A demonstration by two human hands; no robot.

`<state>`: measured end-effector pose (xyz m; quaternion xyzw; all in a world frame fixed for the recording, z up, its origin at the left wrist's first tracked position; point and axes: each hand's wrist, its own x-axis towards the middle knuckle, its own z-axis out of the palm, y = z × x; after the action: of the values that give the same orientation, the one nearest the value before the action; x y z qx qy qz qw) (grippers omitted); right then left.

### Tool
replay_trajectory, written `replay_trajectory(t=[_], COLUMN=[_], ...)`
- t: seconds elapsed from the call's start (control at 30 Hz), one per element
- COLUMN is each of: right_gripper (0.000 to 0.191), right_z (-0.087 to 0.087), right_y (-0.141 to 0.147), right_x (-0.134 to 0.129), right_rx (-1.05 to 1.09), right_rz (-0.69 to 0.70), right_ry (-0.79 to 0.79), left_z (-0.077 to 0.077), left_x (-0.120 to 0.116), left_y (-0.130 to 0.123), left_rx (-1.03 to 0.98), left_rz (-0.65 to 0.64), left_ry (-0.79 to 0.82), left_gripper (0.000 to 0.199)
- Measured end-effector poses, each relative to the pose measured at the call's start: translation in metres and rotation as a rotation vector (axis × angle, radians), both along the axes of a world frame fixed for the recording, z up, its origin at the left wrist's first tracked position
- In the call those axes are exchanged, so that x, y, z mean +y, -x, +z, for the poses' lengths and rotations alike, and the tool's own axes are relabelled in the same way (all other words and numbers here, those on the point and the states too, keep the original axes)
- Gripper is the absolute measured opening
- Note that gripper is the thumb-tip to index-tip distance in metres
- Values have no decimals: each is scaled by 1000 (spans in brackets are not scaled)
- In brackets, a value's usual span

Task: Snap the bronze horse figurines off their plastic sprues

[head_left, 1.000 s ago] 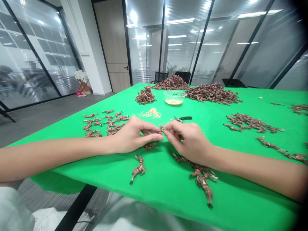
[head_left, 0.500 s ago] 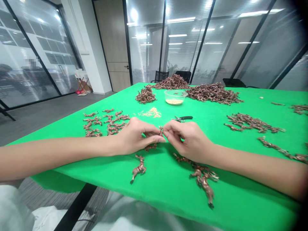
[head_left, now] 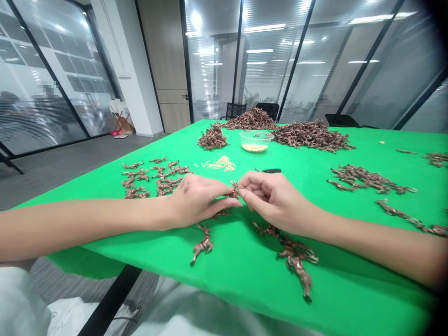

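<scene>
L grip [head_left: 196, 198] is clamped on a small brown item, prob. a deer fig [head_left: 234, 189], pinched btwn thumb & fingers. R grip [head_left: 276, 198] has thumb & index tips together right at that fig's R side; can't tell if anything tiny is btwn them. So the deer fig sits btwn the 2 grips, just above the green tabletop [head_left: 231, 280].

Partly hidden fig [head_left: 221, 213] lies just under L grip's thumb. Lone fig [head_left: 202, 245] is on the near side of L grip, apart from it. Near side of R grip, partly under the wrist: near cluster [head_left: 297, 268] of several figs, some overlapping.

L of L grip, beyond the forearm: figs in loose groups, L group [head_left: 135, 179] & inner group [head_left: 170, 177]. Straight beyond the grips: scattered yellowish bits [head_left: 224, 163], then a clear bowl [head_left: 256, 137] w/ more of same in the bottom. Dark-handled tool [head_left: 272, 171] lies just beyond R grip, partly hidden by it.

Farther out: small pile [head_left: 212, 137], back pile [head_left: 252, 119] & big pile [head_left: 313, 136], all brown figs. Well R of R grip: R cluster [head_left: 371, 178], w/ fig chain [head_left: 397, 212] nearer the R forearm & edge cluster [head_left: 437, 159] farther R.

Bkgd: door [head_left: 171, 65], glass walls, dark chairs past the tabletop.
</scene>
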<state>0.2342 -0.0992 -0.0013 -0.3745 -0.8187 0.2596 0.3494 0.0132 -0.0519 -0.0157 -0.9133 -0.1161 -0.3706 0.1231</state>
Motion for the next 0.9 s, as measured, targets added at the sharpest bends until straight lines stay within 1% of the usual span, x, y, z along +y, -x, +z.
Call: replay_trajectory(t=[0.1,0.2,0.37,0.5,0.63,0.8,0.9], right_gripper=[16,15,14,14,18,20,21], right_z=[3,6,5,5,3,-1,-5], right_y=[2,3,3,3,2,3,3], right_x=[-1,0,3,4,6,9,10], right_rx=[80,128,184,201,207,227,235], right_rz=[22,33,43,54,19,-94,-106], right_ry=[127,212,292,319,317,318,331], left_z=[0,1,1,0,-1,5,8], left_x=[-1,-1,-1,1,5,5,4], left_y=[0,0,3,2,0,-2,-2], left_rx=[-19,-35,-26,-12,-59,-108,-121], left_rz=[15,10,10,9,3,10,23], left_ry=[-101,-150,-169,-150,-68,192,288], left_gripper=[25,25,22,21,22,24,23])
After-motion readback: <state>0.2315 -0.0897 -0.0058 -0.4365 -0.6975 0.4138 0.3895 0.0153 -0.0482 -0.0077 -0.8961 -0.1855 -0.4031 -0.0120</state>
